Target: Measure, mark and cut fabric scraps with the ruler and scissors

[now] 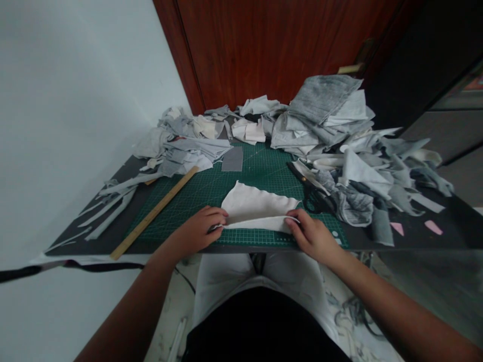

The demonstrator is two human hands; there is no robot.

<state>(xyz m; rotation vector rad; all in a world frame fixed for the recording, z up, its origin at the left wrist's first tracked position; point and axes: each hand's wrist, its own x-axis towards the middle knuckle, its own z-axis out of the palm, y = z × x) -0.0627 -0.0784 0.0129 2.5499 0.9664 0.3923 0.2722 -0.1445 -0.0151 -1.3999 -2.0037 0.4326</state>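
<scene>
A piece of white fabric (pixel 256 202) lies on the green cutting mat (pixel 260 163) in front of me, its near edge lifted and folded over. My left hand (pixel 202 226) pinches the left end of that fold, and my right hand (pixel 307 232) pinches the right end between thumb and fingers. The far edge of the fabric is wavy and rests on the mat. Black-handled scissors (pixel 311 193) lie just beyond my right hand, partly under scraps. Left of my left hand, a wooden ruler (pixel 154 213) lies slantwise.
Grey and white fabric scraps (pixel 184 156) pile up at the back left. A taller heap of folded cloth (pixel 324 103) and loose scraps fills the right side. A small grey rectangle (pixel 232 159) lies on the mat. Two pink chalk pieces (pixel 433 228) sit near the right front edge.
</scene>
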